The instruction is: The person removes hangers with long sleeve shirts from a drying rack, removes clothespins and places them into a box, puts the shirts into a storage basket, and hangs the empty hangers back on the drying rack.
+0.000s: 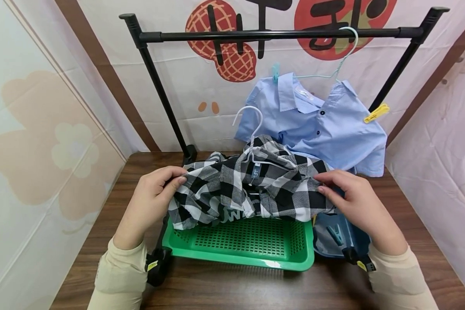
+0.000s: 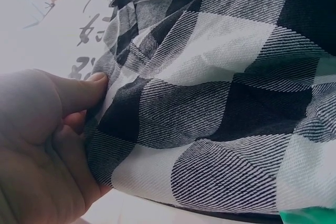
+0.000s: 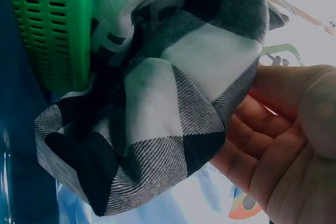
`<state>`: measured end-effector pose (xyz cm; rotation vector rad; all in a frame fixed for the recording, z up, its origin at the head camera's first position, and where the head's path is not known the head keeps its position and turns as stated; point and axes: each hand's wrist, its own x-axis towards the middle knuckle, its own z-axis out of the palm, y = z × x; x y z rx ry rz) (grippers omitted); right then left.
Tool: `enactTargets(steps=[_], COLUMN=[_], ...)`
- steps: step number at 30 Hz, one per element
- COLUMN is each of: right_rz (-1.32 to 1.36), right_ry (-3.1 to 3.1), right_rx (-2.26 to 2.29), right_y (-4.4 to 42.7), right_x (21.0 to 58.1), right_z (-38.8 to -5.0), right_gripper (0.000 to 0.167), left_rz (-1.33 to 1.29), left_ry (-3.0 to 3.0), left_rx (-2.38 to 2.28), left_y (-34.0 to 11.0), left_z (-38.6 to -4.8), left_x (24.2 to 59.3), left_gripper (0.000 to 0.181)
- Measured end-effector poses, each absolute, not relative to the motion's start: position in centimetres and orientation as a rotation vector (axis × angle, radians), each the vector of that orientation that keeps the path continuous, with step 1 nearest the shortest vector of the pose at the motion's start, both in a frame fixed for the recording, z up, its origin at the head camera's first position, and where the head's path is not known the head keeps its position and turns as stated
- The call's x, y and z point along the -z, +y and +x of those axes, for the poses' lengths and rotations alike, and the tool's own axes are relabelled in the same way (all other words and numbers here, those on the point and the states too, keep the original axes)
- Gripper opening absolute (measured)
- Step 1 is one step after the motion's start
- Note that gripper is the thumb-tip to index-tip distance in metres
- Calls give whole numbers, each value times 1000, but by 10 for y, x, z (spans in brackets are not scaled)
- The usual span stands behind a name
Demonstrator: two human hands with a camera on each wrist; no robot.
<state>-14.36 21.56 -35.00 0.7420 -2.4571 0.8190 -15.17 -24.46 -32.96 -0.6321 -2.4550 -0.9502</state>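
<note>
Step in hand, my judgement: seating the checked shirt (image 1: 271,189) on the white hanger (image 1: 261,119). On the left, I should pinch only the cloth edge and draw it outward gently, so the hanger arm can settle under the shoulder. At the middle, the hook ought to stand centred in the collar, and the twisted front wants smoothing. On the right, an equal pull seems best; an uneven one could drag the hanger sideways or let a shoulder slip off.

Position, left to right. My left hand (image 1: 151,200) pinches the shirt's left upper edge, thumb on the near side. The shirt spans the gap between my hands, bunched above the rear part of the green basket (image 1: 240,260) on the counter (image 1: 217,292). The hook rises out of the collar, well below the rack's bar (image 1: 271,35) and not on it. Whether the hanger's ends reach the shoulders is hidden by cloth. My right hand (image 1: 358,198) pinches the right upper edge between thumb and fingers, just above the blue tray (image 1: 359,237). Hands well apart, each clamped on the shirt. Behind, towards the right, the blue shirt (image 1: 337,140) hangs from the bar on its own hanger.
</note>
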Motion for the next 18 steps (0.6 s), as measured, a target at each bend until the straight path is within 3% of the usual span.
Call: enactTargets(steps=[18], right_rz=[691], right_ry=[-2377], right_rx=[-732], right_y=[204], right_x=[352], right_z=[-145], right_gripper=[24], left_rz=[-628], left_ry=[-2467], left_rx=[959], left_y=[-244], left_z=[-151], left_x=[328], left_gripper=[15])
